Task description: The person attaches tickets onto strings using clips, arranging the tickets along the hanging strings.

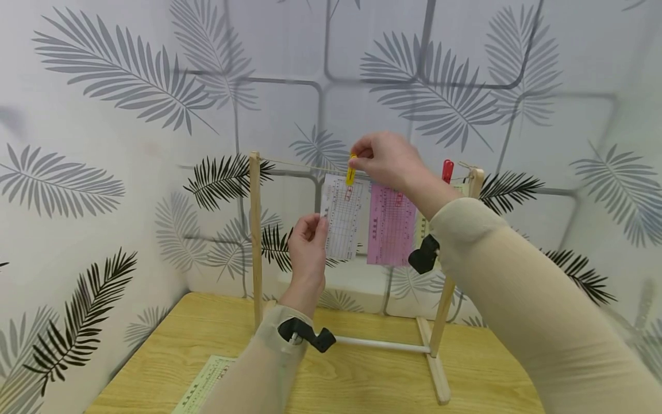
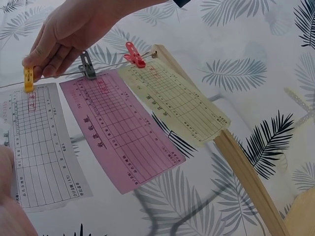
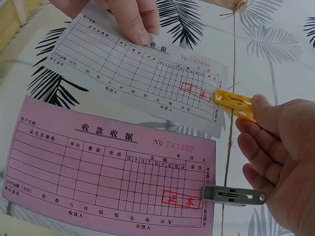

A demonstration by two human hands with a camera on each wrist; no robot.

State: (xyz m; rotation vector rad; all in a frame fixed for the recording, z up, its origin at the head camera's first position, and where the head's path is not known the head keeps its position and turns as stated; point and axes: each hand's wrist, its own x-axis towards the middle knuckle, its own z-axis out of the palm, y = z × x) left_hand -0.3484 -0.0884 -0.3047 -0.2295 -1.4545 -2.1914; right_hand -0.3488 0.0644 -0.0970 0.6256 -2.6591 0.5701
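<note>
A white receipt slip (image 1: pixel 341 224) hangs from a thin cord (image 1: pixel 289 164) under a yellow clothespin (image 1: pixel 351 172). My right hand (image 1: pixel 388 158) pinches the clothespin's upper end between thumb and fingers. The pin's jaws sit over the slip's top edge at the cord. With thumb and fingers, my left hand (image 1: pixel 307 253) holds the slip by its left edge. To the right of it, a pink receipt slip (image 2: pixel 120 130) hangs from a grey clothespin (image 3: pixel 234 195). Farther right, a red clothespin (image 2: pixel 134 55) holds a pale yellow slip (image 2: pixel 174 101), partly hidden by my right arm in the head view.
The cord runs between a left wooden post (image 1: pixel 256 230) and a right wooden post (image 1: pixel 443 310). A white bar (image 1: pixel 383 344) joins them low down, above the wooden table (image 1: pixel 372 382). A pale green slip (image 1: pixel 199 386) lies at the table's front left. Patterned wall stands behind.
</note>
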